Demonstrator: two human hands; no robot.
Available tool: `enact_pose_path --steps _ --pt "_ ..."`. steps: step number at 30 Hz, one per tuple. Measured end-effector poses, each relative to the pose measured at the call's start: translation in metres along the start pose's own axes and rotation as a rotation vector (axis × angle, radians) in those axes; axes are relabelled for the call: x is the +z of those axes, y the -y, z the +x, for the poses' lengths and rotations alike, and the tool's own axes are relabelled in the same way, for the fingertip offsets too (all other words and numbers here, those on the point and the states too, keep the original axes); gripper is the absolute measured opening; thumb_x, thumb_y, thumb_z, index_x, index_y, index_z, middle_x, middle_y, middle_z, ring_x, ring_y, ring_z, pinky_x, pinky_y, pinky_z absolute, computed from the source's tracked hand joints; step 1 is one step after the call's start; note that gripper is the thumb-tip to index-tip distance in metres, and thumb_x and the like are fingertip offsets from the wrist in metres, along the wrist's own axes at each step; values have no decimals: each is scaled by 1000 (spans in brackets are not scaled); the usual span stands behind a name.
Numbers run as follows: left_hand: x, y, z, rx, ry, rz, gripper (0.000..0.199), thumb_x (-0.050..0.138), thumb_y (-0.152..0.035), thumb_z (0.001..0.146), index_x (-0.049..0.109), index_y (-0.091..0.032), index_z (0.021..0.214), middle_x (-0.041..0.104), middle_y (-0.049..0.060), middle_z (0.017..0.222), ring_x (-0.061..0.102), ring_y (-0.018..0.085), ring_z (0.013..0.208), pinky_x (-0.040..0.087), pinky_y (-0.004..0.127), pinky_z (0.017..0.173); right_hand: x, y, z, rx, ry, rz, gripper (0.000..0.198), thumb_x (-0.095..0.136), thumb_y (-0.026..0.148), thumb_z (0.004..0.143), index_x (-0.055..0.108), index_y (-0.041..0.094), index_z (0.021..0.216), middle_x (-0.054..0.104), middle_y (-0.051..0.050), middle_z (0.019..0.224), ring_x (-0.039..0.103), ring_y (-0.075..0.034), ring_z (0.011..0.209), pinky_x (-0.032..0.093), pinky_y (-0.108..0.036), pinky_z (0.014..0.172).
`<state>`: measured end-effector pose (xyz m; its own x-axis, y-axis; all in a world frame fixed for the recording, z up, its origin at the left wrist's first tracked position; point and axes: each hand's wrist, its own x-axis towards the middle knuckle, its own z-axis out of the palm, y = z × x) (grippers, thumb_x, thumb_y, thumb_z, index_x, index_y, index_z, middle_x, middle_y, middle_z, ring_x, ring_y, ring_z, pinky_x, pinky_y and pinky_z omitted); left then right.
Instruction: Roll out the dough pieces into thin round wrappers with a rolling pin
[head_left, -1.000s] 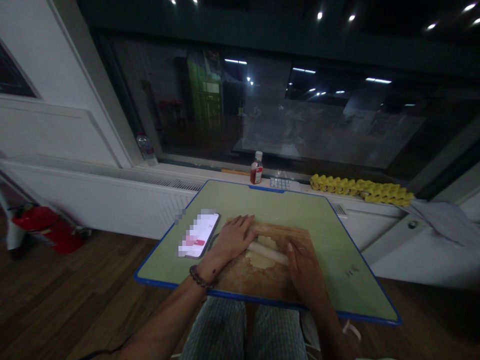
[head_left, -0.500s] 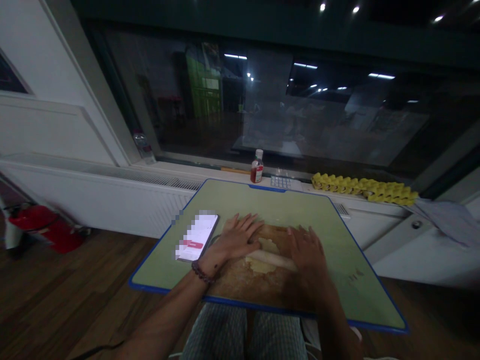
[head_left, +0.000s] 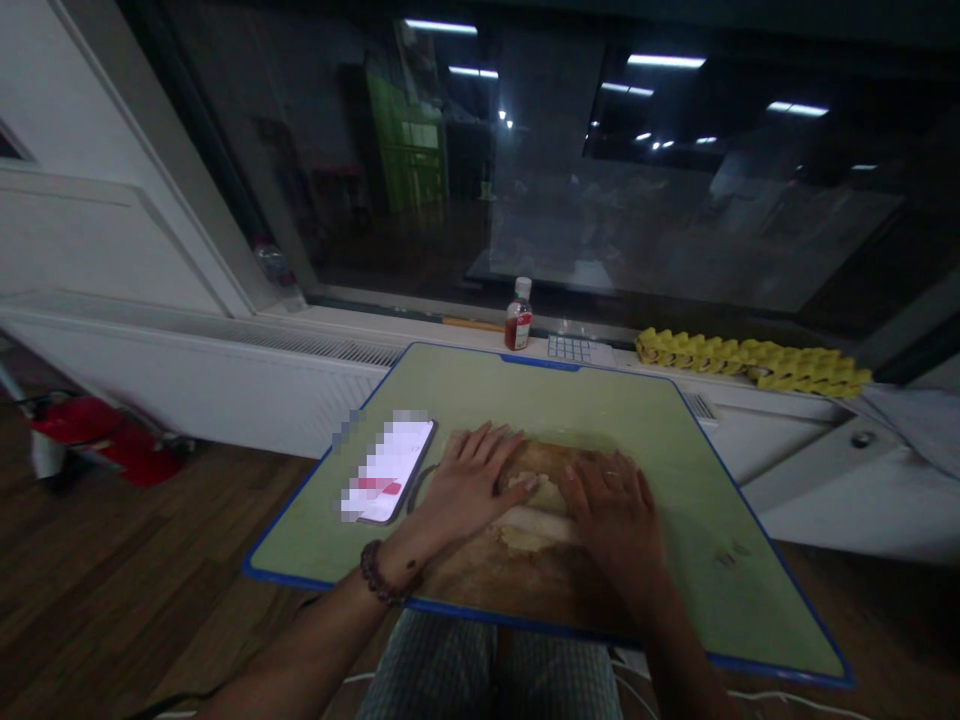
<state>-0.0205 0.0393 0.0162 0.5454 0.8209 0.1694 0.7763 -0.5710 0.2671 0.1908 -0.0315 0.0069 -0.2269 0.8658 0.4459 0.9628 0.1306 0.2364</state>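
A pale rolling pin (head_left: pixel 538 523) lies across flattened dough (head_left: pixel 525 541) on a brown wooden board (head_left: pixel 480 580). My left hand (head_left: pixel 472 488) is laid flat over the pin's left end, fingers stretched forward and thumb over the dough's far edge. Over the right end rests my right hand (head_left: pixel 613 510), palm down with its fingers extended, a ring on one of them. Both palms hide the pin's ends. Dough shows on the near and far sides of the pin, between the hands.
The board sits on a green table (head_left: pixel 720 480) with a blue rim. A lit phone (head_left: pixel 394 470) lies left of the board. On the sill behind stand a small bottle of red liquid (head_left: pixel 517 318) and yellow egg cartons (head_left: pixel 750 362). A red fire extinguisher (head_left: pixel 112 440) is at far left.
The camera view has tilted down slightly. My left thumb has moved forward over the dough's far edge. Both hands stay flat over the rolling pin, which remains on the dough.
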Motion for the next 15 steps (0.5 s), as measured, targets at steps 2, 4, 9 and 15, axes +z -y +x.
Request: enact_pose_path --steps 2,4,9,15 --pt "-3 -3 -9 48 13 20 65 32 -65 98 38 -27 150 42 6 154 29 29 145 18 53 119 3 1 -7 -17 -38 56 30 48 16 95 65 24 119 65 -7 128 52 -29 126 36 -53 109" --pt "-8 -7 -19 82 30 28 61 33 -61 99 35 -29 151 40 4 156 29 27 146 18 51 120 6 3 -14 -8 -45 122 34 45 19 96 63 26 124 63 -7 133 50 -27 130 34 -51 111" --pt "-14 -11 -35 123 19 14 60 34 -56 100 27 -31 155 30 1 161 23 25 148 17 49 121 5 13 -23 113 25 217 40 38 25 99 58 26 134 59 -6 139 46 -30 134 34 -54 112" --pt "-5 -5 -17 91 44 23 58 29 -57 102 33 -30 152 35 2 158 24 26 147 15 50 121 11 1 -5 38 76 265 40 34 31 101 57 26 134 56 -5 142 42 -30 137 30 -57 113"
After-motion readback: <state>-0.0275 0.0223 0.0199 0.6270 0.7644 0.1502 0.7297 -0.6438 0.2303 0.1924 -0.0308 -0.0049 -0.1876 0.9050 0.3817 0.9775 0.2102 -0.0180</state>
